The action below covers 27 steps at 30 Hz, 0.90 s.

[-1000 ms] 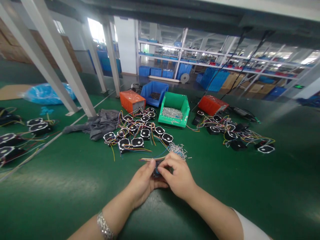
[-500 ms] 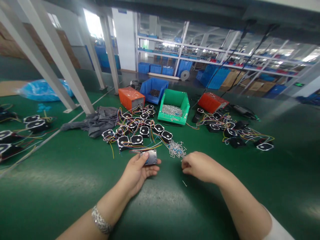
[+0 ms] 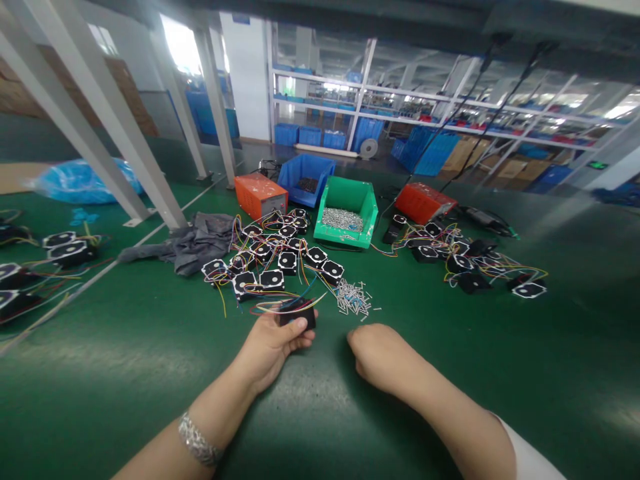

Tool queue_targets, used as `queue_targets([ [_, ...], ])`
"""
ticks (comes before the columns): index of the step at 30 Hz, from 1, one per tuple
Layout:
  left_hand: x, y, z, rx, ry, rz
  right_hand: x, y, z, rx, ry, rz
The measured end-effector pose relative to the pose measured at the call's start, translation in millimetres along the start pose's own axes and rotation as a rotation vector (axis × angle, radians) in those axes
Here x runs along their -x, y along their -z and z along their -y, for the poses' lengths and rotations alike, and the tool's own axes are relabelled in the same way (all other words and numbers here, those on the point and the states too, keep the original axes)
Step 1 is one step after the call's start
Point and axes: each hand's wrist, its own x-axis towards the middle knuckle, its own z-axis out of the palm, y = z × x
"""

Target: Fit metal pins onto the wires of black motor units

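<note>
My left hand (image 3: 274,347) is closed around a small black motor (image 3: 303,320) with coloured wires trailing from its top. The thumb presses on the motor's near face. To the right, my right hand (image 3: 377,357) has its fingers curled together just above the green surface, beside the motor but apart from it. Whatever its fingertips hold, if anything, is hidden behind the hand. Just beyond it lies a pile of long silver screws (image 3: 353,298), with a few loose ones at its edge. Several more wired motors (image 3: 271,280) are heaped behind my left hand.
A green bin (image 3: 345,233) of small metal parts stands behind the screws, beside a blue bin (image 3: 305,175). Orange boxes (image 3: 260,197) flank them. More motors (image 3: 473,283) lie at right. A grey cloth (image 3: 200,243) sits near metal posts (image 3: 150,160) at left.
The motor in my left hand has been turned, from a silvery face to its black side with wires up. My right hand has moved left and nearer, towards the motor.
</note>
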Motion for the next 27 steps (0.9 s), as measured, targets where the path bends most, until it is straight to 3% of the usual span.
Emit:
queue_targets([
  [6,-2,-1.2,7,0.012,0.032,0.058,-15,-10,-6,-0.186,-0.132,-0.284],
  [13,2,-4.5,2,-0.097,-0.030,0.049,-26,-14,-3,-0.627,-0.100,-0.537],
  [18,1,0.0,5,-0.034,-0.006,0.088,-30,-18,-4,-0.842,-0.071,-0.698],
  [22,2,0.5,8,0.085,0.004,0.191,-29,-18,-5,-0.925,-0.103,-0.739],
  [27,1,-1.2,11,-0.049,-0.143,0.046,-26,-16,1,-1.177,-0.172,-0.735],
])
